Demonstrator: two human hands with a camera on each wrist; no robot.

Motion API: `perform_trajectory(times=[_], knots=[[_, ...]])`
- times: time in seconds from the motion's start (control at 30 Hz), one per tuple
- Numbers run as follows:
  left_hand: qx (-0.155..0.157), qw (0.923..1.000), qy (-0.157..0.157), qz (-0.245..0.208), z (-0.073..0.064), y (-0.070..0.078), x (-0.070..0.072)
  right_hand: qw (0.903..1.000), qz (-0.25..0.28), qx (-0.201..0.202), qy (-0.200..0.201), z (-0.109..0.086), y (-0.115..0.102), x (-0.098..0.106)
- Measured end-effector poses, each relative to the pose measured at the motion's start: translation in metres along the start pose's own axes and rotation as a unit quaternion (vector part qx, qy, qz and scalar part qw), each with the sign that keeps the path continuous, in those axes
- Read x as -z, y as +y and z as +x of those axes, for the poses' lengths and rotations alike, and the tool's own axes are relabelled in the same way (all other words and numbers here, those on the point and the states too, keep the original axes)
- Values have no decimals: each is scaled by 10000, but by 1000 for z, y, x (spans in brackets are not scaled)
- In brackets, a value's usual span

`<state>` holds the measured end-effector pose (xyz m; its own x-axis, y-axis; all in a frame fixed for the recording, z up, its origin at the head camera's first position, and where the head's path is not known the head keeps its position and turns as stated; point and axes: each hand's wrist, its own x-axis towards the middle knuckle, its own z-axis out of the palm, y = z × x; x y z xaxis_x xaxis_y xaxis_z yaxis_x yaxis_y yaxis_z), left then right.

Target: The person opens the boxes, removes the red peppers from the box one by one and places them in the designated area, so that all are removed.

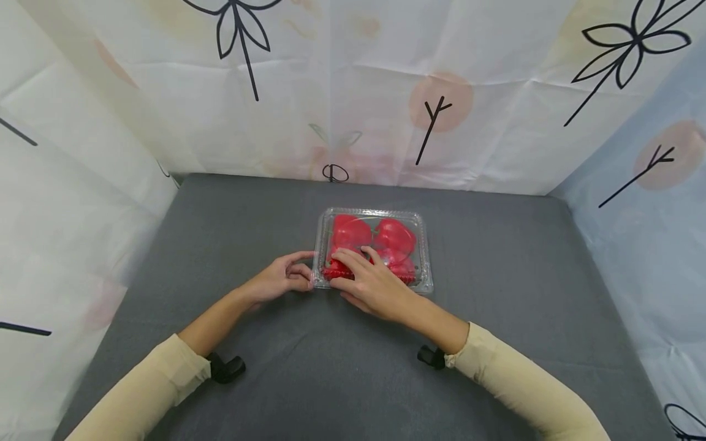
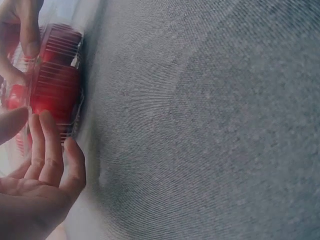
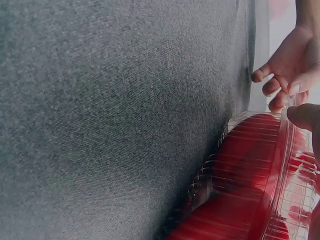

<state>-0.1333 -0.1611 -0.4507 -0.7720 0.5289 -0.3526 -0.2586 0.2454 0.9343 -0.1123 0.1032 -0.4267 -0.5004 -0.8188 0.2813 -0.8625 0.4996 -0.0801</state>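
A clear plastic clamshell box (image 1: 423, 254) lies on the grey cloth, holding several red, lobed vegetables (image 1: 394, 235) that look like bell peppers. My left hand (image 1: 284, 278) is at its front left corner; thumb and fingers pinch the rim there, as the left wrist view also shows. Across the front of the lid lies my right hand (image 1: 380, 291), fingers spread and touching the top, thumb at the front rim near the left corner. The right wrist view shows the ribbed side wall (image 3: 250, 150) and the rim close to the right thumb (image 3: 302, 116).
A grey cloth (image 1: 496, 257) covers the table under the box. White patterned curtains (image 1: 375, 122) hang behind the table and along both sides. Black wrist straps (image 1: 226, 369) show at the cuffs of the cream sleeves (image 1: 149, 386).
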Motion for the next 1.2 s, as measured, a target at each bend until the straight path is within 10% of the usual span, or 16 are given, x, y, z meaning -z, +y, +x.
perform_trajectory(times=[1.2], knots=[[268, 9972, 58, -700, 4, -5, -6, 9976, -269, -130, 631, 10, -14, -13]])
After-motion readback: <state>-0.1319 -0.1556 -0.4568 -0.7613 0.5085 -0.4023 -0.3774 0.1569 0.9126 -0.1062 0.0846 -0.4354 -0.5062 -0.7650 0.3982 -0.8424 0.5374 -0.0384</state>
